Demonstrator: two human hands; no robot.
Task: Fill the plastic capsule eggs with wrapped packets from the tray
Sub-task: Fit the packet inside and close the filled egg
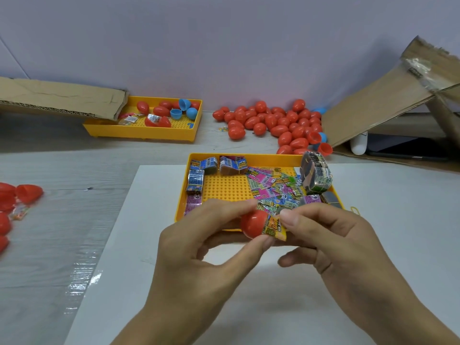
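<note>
Head view. The left hand (199, 242) grips a red capsule half (254, 224) between thumb and fingertips, just in front of the near rim of the yellow tray (225, 188). The half is smooth, glossy and rounded, its open mouth turned toward the right. A wrapped packet (276, 227), yellow with printed lettering and crinkled foil edges, projects from that mouth; how far it sits inside cannot be told. The right hand (331, 235) pinches the packet with thumb and forefinger, the remaining fingers loosely curled below.

The tray has a perforated floor and rests on a white sheet (249, 295) laid over the table (62, 170). Loose flat packets (271, 185) in pink, yellow and green fill its right portion; blue packet blocks (196, 180) stand along its left and far walls. A large clear-wrapped bundle (315, 175) stands tilted at the far right corner.

Beyond, closed red eggs form a pile (271, 123) against the wall. A second yellow tray (149, 130) at far left holds red eggs and blue halves (185, 109), partly covered by a cardboard flap (62, 98). More red egg pieces (15, 195) lie at the left edge, and a cardboard box (388, 95) leans at right.
</note>
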